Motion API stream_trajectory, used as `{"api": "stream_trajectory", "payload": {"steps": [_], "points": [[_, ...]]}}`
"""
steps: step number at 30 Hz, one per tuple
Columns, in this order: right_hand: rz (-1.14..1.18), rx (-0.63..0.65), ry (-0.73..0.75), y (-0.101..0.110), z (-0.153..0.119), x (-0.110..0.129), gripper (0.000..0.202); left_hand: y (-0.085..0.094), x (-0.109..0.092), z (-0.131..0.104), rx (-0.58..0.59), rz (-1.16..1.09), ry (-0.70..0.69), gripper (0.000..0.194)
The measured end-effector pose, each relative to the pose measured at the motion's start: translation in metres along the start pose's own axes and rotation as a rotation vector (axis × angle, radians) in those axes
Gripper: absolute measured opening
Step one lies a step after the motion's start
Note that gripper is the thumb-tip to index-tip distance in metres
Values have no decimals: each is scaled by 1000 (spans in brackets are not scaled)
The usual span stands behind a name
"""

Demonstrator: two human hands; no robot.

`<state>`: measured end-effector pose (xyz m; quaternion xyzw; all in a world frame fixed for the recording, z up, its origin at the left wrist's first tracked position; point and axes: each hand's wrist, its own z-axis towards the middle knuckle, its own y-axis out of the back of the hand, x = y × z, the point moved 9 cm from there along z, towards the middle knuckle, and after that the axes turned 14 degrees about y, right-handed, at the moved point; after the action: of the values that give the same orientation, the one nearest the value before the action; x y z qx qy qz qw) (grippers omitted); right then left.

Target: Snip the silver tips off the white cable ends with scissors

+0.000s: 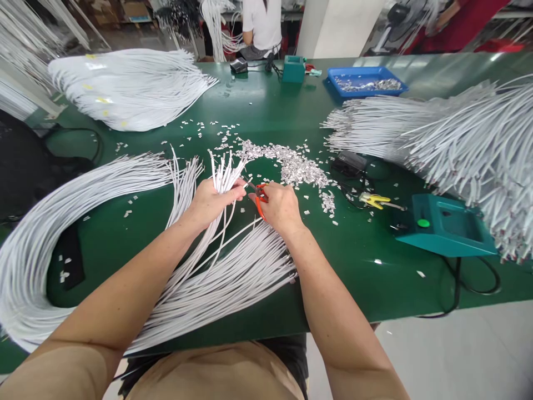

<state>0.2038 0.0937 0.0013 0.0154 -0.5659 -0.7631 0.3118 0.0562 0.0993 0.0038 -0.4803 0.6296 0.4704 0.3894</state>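
Tabletop [353, 283], green, pillar [333, 28] behind, left fingers [234, 194] clamped on cables [225, 179], right fingers [271, 192] around pliers [260, 207]

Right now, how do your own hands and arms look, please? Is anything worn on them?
The left hand and right hand wear no gloves. No ring shows, but some fingers are partly hidden. The left forearm and right forearm are bare, without sleeve, watch or bracelet.

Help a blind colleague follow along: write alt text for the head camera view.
The left hand grips a bunch of white cables while the right hand holds an orange-handled tool, its tip close to the left hand. Small pale pieces lie scattered beyond on the green table.
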Motion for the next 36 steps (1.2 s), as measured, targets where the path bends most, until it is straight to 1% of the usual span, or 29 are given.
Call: {"api": "stream_trajectory", "payload": {"steps": [2, 4, 6, 7, 9, 11, 13, 15, 20, 23, 26, 29, 31, 32, 33, 34, 36], "points": [[24, -8, -3, -1, 0, -1, 30, -2, -1, 0, 22, -5, -5, 19], [79, -11, -26, -1, -1, -4, 29, -1, -1, 0, 18, -3, -2, 20], [211, -45, -100, 1, -2, -11, 25, 2, 1, 1, -14, 0, 13, 23], [319, -90, -150, 4, -3, -15, 22, 4, 3, 2, -34, 3, 22, 25], [604, -212, -243, 7, -6, -21, 18, 7, 6, 3, -66, 14, 31, 27], [895, -311, -289, 8, -6, -20, 18, 7, 6, 3, -83, 33, 14, 28], [1092, -347, -299, 6, -5, -16, 19, 6, 5, 1, -93, 59, -10, 27], [1186, -355, -325, 2, -5, -13, 18, 3, 2, 0, -98, 85, -26, 26], [1312, -355, -405, -8, -8, -13, 14, -1, -2, -4, -108, 99, -32, 22], [1378, -345, -447, -13, -9, -13, 12, -3, 0, -4, -81, 71, -14, 20], [1458, -317, -478, -19, -8, -9, 12, -8, 8, 0, 32, -23, 62, 19], [1500, -323, -478, -20, -8, -4, 12, -18, 9, 0, 204, -106, 112, 21], [1471, -345, -476, -19, -8, -5, 14, -28, 5, -5, 337, -110, 112, 23], [1444, -352, -483, -19, -9, -6, 17, -32, 4, -7, 389, -104, 111, 24], [1407, -354, -492, -20, -10, -9, 20, -34, 2, -9, 413, -95, 112, 25], [1356, -358, -504, -19, -11, -12, 22, -34, 2, -10, 409, -86, 119, 25], [1203, -404, -513, -14, -13, -22, 23, -28, 5, -7, 331, -80, 143, 25]]}}
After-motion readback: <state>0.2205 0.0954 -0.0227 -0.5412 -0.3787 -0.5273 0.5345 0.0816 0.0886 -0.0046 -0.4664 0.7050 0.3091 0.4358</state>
